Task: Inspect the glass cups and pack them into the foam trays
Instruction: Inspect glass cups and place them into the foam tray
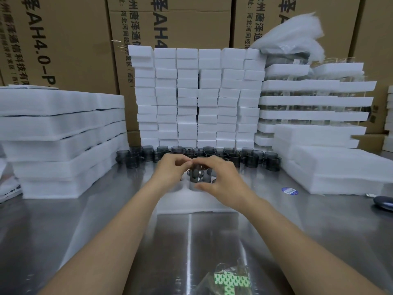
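You hold one smoky glass cup [198, 172] between both hands, raised just above the white foam tray [180, 204] that lies flat on the steel bench [95, 226]. Your left hand [173, 170] has its grip closed on the cup's left rim, thumb and forefinger pinched together at the top edge. Your right hand [221, 182] curls around the cup's right side, fingers over the rim and thumb below near the base, so the cup sits in the gap between the two grips. Whether the cup's base touches the tray is hard to tell.

Just beyond your hands, a row of loose cups [251, 159] stands along the bench. Behind them rises a wall of stacked foam blocks [197, 96]. Packed foam trays [59, 141] pile up at your left, and more trays [331, 165] at your right.
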